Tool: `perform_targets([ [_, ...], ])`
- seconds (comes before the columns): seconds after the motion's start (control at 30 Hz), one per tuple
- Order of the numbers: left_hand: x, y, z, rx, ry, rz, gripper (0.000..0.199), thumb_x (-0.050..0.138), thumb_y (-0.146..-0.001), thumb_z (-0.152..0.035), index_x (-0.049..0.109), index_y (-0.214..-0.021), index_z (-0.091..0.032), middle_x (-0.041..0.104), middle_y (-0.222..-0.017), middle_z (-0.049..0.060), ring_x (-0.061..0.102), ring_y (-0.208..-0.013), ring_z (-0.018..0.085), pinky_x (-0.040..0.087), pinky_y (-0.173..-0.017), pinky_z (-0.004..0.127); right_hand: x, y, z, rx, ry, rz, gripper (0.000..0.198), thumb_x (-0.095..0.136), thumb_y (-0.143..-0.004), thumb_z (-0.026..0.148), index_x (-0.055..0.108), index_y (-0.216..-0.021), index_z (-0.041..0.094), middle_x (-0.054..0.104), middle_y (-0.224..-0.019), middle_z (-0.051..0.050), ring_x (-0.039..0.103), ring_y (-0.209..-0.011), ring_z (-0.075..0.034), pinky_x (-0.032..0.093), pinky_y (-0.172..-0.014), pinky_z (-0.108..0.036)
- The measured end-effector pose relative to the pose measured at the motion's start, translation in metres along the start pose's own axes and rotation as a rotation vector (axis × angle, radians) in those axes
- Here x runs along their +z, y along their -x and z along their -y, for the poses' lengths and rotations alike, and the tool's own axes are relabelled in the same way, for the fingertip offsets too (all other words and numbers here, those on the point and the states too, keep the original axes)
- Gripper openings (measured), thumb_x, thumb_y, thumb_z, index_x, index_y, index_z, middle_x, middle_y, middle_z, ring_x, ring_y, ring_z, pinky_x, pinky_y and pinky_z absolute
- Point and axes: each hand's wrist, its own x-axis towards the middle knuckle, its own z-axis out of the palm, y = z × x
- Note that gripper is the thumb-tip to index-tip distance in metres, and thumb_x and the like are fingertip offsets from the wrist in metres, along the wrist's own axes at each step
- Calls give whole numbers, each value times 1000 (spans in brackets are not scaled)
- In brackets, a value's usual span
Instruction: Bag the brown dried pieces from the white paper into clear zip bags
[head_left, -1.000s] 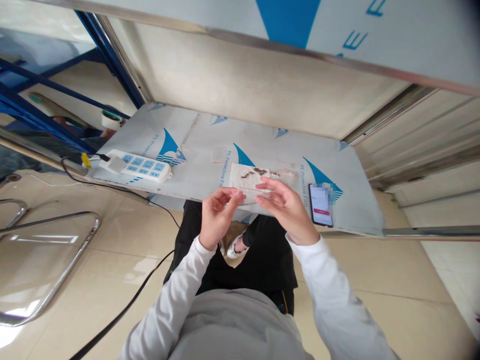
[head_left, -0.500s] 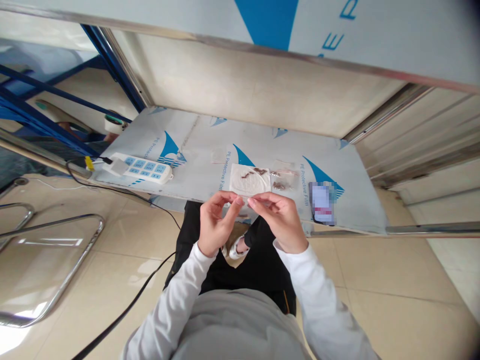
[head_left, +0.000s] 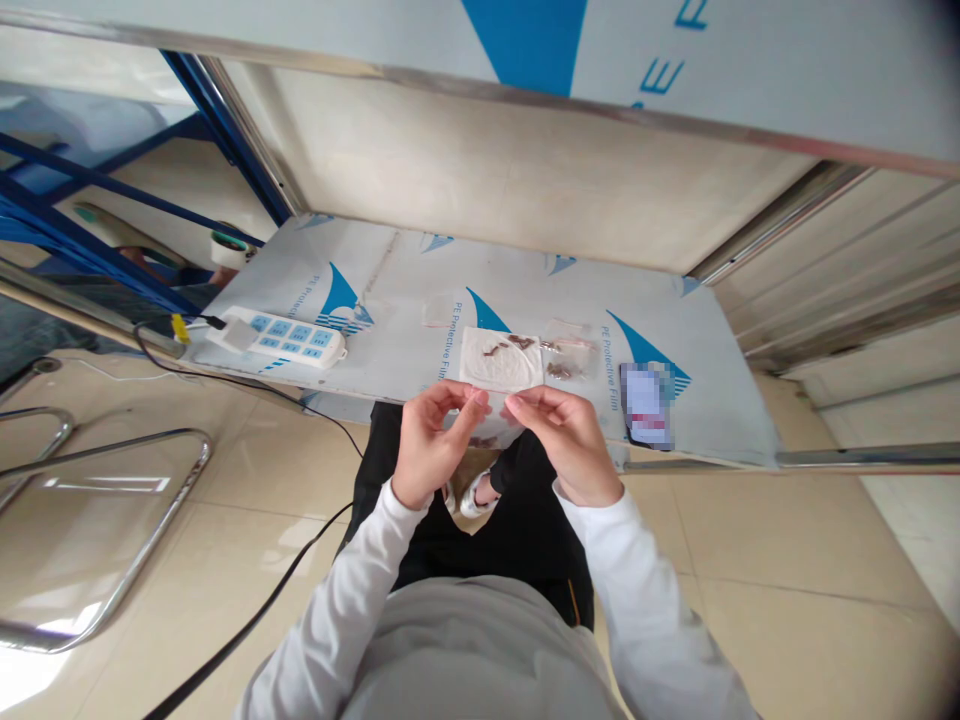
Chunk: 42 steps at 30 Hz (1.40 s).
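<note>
In the head view my left hand (head_left: 439,440) and my right hand (head_left: 568,440) face each other at the table's front edge. Thumb and forefinger of each are pinched on the upper edge of a small clear plastic bag (head_left: 496,424). The bag hangs between them with a few dark bits near its bottom, too small to name. Just beyond the fingers lies a white square pad (head_left: 480,375) with several small brown pieces (head_left: 519,342) on it. Right of the pad are clear bags (head_left: 576,356) with more brown pieces.
A white power strip (head_left: 296,338) with a plugged-in cable lies at the left of the film-covered table (head_left: 397,290). A phone (head_left: 646,405) rests near the right front edge. An upper shelf (head_left: 375,40) overhangs the table. A metal-framed chair (head_left: 112,490) stands at left.
My hands have moved slightly apart, the right one a little to the right. More of the clear bag now shows hanging between them.
</note>
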Motion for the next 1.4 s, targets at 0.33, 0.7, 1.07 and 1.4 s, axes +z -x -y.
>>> perform_targets([
  [0.33,6,-10,-4,-132,91,29,24,75,-70,-36,65,-71,-13,67,-64,2,59,-53,10,48,-54,21,-1,-5,4,130,-143,31,26,74,-72,42,70,-78,16,69,-73,-3,60,-59,-11,49,-56,-23],
  [0.7,8,-11,3,-186,44,104,26,72,-73,-38,69,-74,-12,71,-71,4,60,-54,10,48,-53,21,1,-5,1,104,-81,-1,30,74,-71,44,65,-68,16,62,-59,0,53,-50,-11,41,-47,-23],
  [1.07,8,-9,4,-146,19,142,27,71,-75,-39,69,-77,-12,72,-74,6,64,-61,12,52,-59,22,-6,-2,-9,36,-54,-22,24,75,-72,38,65,-75,17,65,-68,0,59,-61,-11,47,-59,-23],
  [1.4,9,-1,2,53,-66,99,14,71,-77,-28,71,-79,-14,72,-79,4,66,-74,14,52,-73,23,-6,12,-7,-90,-56,-59,17,70,-79,34,65,-84,18,70,-79,-2,65,-74,-14,52,-71,-24],
])
